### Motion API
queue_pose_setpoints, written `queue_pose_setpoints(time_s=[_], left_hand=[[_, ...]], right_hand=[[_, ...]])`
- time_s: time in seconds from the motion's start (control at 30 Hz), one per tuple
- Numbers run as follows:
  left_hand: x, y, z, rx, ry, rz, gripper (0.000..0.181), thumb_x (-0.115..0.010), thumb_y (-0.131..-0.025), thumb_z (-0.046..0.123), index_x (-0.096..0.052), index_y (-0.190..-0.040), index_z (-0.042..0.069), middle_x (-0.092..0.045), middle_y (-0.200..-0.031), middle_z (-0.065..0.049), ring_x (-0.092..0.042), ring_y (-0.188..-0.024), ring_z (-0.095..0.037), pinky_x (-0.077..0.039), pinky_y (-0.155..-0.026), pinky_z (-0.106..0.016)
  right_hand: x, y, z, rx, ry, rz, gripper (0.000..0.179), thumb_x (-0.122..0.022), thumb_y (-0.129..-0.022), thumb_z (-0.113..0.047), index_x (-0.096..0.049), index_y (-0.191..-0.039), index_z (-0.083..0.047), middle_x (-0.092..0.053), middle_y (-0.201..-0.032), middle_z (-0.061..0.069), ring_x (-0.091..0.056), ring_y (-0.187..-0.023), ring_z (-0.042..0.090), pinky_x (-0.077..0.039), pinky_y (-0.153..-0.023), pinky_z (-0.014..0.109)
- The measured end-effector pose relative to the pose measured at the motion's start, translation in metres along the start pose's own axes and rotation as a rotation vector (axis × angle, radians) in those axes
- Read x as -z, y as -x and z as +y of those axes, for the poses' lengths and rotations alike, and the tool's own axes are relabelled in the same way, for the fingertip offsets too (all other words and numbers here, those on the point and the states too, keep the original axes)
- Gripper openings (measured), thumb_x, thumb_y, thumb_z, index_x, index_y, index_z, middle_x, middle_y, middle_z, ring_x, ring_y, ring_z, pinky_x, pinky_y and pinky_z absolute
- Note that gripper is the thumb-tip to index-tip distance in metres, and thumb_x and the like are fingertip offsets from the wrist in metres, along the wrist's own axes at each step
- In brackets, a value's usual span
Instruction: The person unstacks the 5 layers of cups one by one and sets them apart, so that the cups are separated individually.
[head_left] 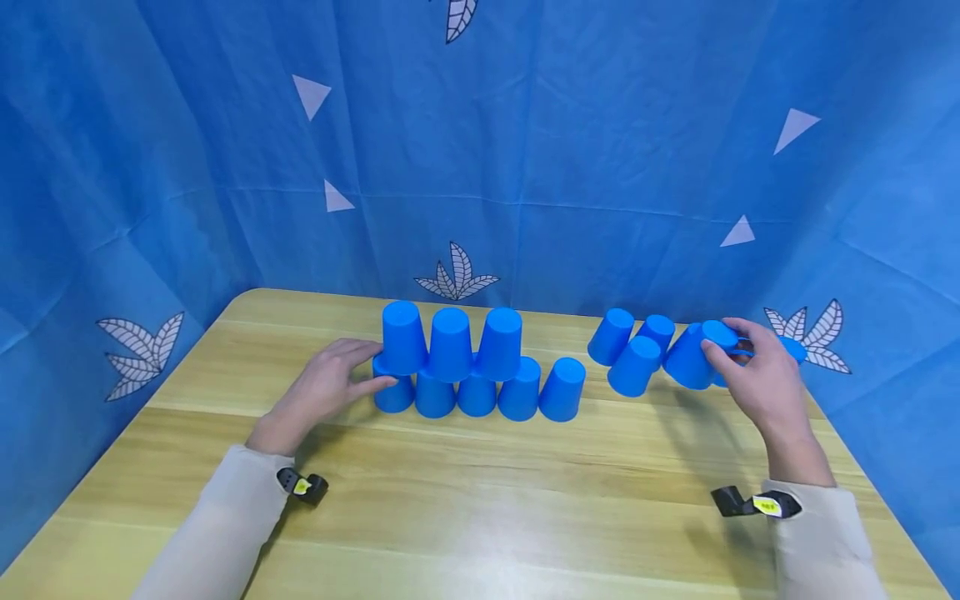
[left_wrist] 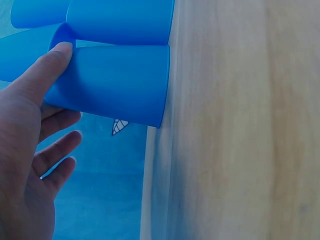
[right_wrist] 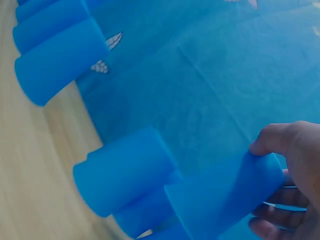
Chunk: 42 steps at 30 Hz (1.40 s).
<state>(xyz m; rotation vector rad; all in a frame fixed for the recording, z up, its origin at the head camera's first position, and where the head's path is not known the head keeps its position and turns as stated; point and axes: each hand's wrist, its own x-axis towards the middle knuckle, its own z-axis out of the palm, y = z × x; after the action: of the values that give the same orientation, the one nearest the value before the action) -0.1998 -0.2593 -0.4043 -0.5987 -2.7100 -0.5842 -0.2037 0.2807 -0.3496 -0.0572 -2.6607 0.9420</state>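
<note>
Blue cups [head_left: 562, 392] stand upside down on a wood-grain table [head_left: 480, 500]: a two-tier row [head_left: 452, 348], three over five, at the frame's centre, and a looser cluster [head_left: 633, 368] at right. There, the right hand [head_left: 771, 383] pinches one cup [right_wrist: 225, 195]; lifting it straight clear should spare its neighbours. The left hand [head_left: 322, 387] sets its thumb against the row's left end, where light contact seems wisest; whether its fingers grip is hidden. Cups behind the right hand are hard to count.

Lower right: your right hand [right_wrist: 306, 165] pinches one blue cup [right_wrist: 225, 195] near its base, thumb on top. Clustered cups [right_wrist: 125, 172] just beside; contact unclear. Upper left, more cups in a row [right_wrist: 60, 60] on pale wooden desk [right_wrist: 35, 175]. Leaf-printed blue cloth [right_wrist: 190, 90] behind.
</note>
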Motion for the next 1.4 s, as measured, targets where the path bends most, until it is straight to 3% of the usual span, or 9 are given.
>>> queue_pose_setpoints(time_s=[0.37,0.8,1.07,1.4], left_hand=[[0.000,0.000,0.000,0.009,-0.001,-0.008,0.063,-0.072,-0.085,0.049,-0.063,-0.129,0.004,-0.063,-0.127,-0.014,-0.055,-0.121,-0.034,-0.044,-0.101,-0.054],[-0.001,0.001,-0.002,0.023,0.001,-0.017,0.066,-0.070,-0.086,0.052,-0.062,-0.131,0.004,-0.062,-0.129,-0.015,-0.054,-0.123,-0.035,-0.044,-0.101,-0.055],[0.000,0.001,0.000,0.021,0.005,-0.015,0.065,-0.071,-0.086,0.050,-0.062,-0.130,0.003,-0.063,-0.127,-0.015,-0.055,-0.122,-0.035,-0.044,-0.100,-0.055],[0.001,0.001,0.001,0.018,-0.001,-0.012,0.065,-0.072,-0.086,0.049,-0.062,-0.130,0.002,-0.063,-0.127,-0.016,-0.055,-0.122,-0.036,-0.044,-0.101,-0.055]], right_hand=[[-0.020,-0.007,0.022,-0.035,0.105,-0.173,0.072,-0.056,-0.098,-0.043,-0.035,-0.145,0.007,-0.044,-0.134,0.037,-0.047,-0.116,0.054,-0.045,-0.088,0.066],[-0.029,-0.007,0.026,-0.005,0.105,-0.222,0.071,-0.059,-0.097,-0.043,-0.037,-0.145,0.004,-0.047,-0.130,0.036,-0.046,-0.116,0.054,-0.047,-0.084,0.065],[-0.029,-0.009,0.029,-0.001,0.093,-0.244,0.074,-0.060,-0.096,-0.043,-0.034,-0.147,0.004,-0.042,-0.137,0.037,-0.044,-0.120,0.056,-0.046,-0.087,0.067],[-0.022,-0.006,0.020,0.038,0.081,-0.207,0.075,-0.060,-0.096,-0.044,-0.034,-0.146,0.005,-0.040,-0.142,0.033,-0.043,-0.122,0.055,-0.043,-0.091,0.067]])
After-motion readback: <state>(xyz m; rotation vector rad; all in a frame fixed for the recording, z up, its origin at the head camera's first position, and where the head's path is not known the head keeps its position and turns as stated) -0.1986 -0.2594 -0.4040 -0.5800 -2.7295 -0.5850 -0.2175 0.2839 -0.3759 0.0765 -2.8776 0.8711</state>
